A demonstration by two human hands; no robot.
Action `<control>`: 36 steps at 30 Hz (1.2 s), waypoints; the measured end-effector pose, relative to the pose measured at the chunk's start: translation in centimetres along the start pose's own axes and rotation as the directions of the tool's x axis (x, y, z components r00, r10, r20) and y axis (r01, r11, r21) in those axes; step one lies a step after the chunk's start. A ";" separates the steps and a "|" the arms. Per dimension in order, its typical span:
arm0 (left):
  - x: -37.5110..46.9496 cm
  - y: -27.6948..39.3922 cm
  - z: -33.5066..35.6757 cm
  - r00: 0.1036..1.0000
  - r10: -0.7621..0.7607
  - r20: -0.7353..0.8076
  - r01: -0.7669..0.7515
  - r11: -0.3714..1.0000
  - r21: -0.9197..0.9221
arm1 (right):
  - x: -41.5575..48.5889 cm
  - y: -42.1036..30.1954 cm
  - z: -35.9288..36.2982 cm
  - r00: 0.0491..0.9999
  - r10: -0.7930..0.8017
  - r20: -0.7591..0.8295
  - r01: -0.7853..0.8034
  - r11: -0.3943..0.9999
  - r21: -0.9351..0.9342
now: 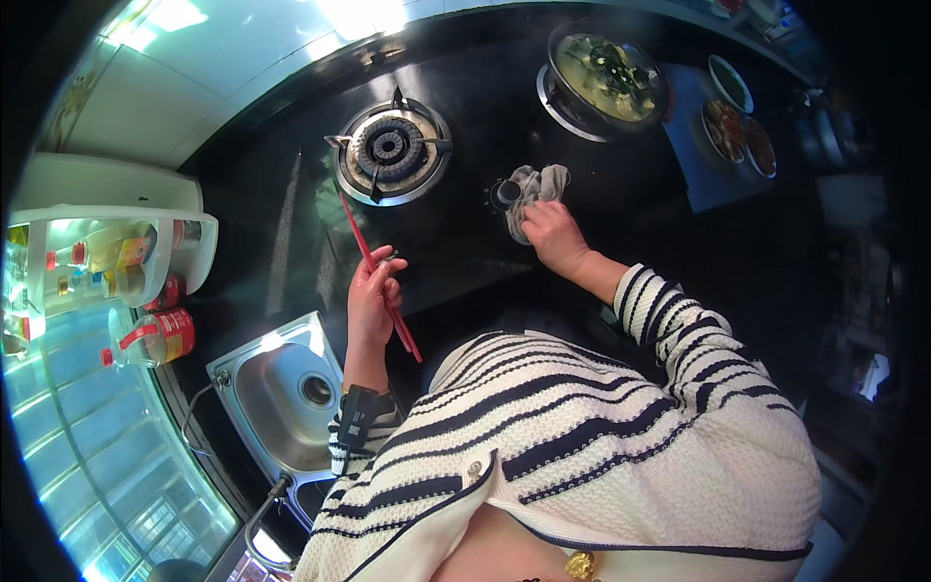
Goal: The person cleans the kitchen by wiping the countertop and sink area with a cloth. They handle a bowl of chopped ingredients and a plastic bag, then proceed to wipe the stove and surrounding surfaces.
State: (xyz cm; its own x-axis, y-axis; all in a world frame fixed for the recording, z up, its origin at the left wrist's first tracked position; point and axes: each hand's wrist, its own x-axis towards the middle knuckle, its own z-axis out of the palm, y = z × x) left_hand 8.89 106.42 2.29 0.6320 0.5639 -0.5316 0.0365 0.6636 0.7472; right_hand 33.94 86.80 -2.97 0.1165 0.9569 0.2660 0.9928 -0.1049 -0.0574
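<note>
A pair of red chopsticks is in my left hand, their tips pointing up towards the bare gas burner. Crumpled under the fingers of my right hand is a grey cloth, which lies on the black glass hob beside a round control knob. Beyond that hand, a dark pot of pale soup with leafy greens sits on the second burner.
Several dishes of food, one an oval dish of greens, stand on the right. A steel sink with a faucet is at the lower left. Beside it, a white rack holds bottles, near a large plastic bottle.
</note>
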 end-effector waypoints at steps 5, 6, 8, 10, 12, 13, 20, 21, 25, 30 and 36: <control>0.6 -0.6 0.5 0.996 -0.063 0.065 0.061 0.998 0.034 | 0.1 -1.3 0.0 0.995 -0.037 -0.095 0.045 0.996 0.076; 0.8 -0.7 0.9 0.995 -0.069 0.077 0.065 0.997 0.048 | 0.2 -1.5 0.1 0.977 -0.077 -0.200 0.097 0.991 0.089; 1.6 -1.0 1.6 0.991 -0.076 0.114 0.069 0.996 0.063 | 0.3 -1.5 0.4 0.988 -0.079 -0.135 0.101 0.981 0.165; 2.4 -1.1 2.4 0.982 -0.099 0.158 0.087 0.993 0.082 | 0.2 -0.6 0.2 0.993 -0.072 -0.098 0.092 0.973 0.213; 3.1 -1.2 3.1 0.977 -0.103 0.188 0.086 0.992 0.097 | 0.1 0.9 -0.4 0.992 -0.103 -0.073 0.118 0.965 0.236; 3.4 -1.3 3.4 0.975 -0.107 0.192 0.089 0.991 0.102 | 0.0 1.9 -1.0 0.999 -0.045 -0.021 0.048 0.988 0.145; 4.1 -2.7 6.1 0.948 -0.182 0.261 0.157 0.981 0.112 | 3.4 5.6 -3.9 0.817 0.391 -0.424 -0.273 0.910 0.314; 4.1 -2.9 6.5 0.937 -0.206 0.282 0.180 0.977 0.114 | 4.6 6.2 -3.5 0.802 0.386 -0.457 -0.278 0.917 0.287; 4.1 -3.7 7.6 0.942 -0.183 0.282 0.157 0.981 0.113 | 4.6 10.0 -0.8 0.903 0.400 -0.156 -0.404 0.915 0.009; 2.9 -4.4 7.4 0.980 -0.122 0.158 0.101 0.986 0.131 | -4.1 12.7 0.5 0.881 0.441 -0.173 -0.438 0.897 0.056; 2.2 -6.2 8.0 0.983 -0.106 0.150 0.100 0.994 0.049 | -4.6 5.2 -1.4 0.949 0.313 -0.041 -0.311 0.949 0.051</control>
State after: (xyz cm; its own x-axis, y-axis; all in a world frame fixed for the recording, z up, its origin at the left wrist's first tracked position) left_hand 16.23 99.60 -0.29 0.7335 0.4103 -0.5419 0.1369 0.6917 0.7091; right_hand 38.62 81.47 -3.20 0.4223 0.8640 0.2742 0.9047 -0.3832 -0.1862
